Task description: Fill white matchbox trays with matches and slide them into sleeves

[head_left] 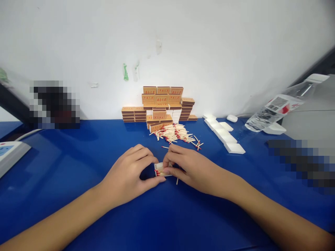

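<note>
A small white matchbox tray (160,165) lies on the blue table in front of me, with several red-tipped matches (160,172) in it. My left hand (133,170) grips the tray's left end between thumb and fingers. My right hand (183,164) reaches over the tray's right part, its thumb and fingers pinched on matches inside; the fingertips partly hide them. One match (177,181) pokes out below my right hand. Just beyond the hands spreads a loose pile of matches (176,132), and a single match (164,147) lies nearer to me.
Stacked matchboxes (162,99) stand against the wall behind the pile. Several white trays (222,134) lie in a row at the right. A tilted water bottle (280,104) stands beyond them. At the left edge is a white device (15,157) with a cable.
</note>
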The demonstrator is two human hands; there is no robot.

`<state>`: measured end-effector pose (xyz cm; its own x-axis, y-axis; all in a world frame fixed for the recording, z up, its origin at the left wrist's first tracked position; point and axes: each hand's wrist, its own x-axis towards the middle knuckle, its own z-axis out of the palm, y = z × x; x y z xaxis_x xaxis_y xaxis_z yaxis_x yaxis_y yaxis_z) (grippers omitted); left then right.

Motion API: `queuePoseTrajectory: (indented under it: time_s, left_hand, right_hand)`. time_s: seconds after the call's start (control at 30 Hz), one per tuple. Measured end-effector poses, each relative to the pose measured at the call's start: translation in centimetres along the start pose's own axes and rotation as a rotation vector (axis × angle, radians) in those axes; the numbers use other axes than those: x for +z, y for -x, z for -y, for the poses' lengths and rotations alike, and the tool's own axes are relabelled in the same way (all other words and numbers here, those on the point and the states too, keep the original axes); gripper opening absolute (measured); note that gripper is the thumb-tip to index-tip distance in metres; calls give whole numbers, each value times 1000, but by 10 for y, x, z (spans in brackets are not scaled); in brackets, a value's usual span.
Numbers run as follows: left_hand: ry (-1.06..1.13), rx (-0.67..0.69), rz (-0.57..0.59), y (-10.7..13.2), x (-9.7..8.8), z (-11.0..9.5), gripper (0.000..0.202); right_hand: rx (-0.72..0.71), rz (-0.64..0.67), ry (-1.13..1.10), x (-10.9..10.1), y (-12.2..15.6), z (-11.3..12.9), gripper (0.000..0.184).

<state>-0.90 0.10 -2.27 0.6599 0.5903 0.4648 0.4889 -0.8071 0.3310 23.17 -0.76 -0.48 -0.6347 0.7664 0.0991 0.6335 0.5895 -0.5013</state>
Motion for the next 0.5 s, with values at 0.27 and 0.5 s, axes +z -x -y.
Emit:
queuePoseTrajectory:
  time_s: [0.27,0.5]
  left_hand:
    - [33,25,28,0,0,-2,20]
    - [15,-66,90,-1,0,-1,32]
  right_hand:
    - [-66,-67,10,2,-1,-5,9]
    - [-51,-62,-52,5,-2,-1,8]
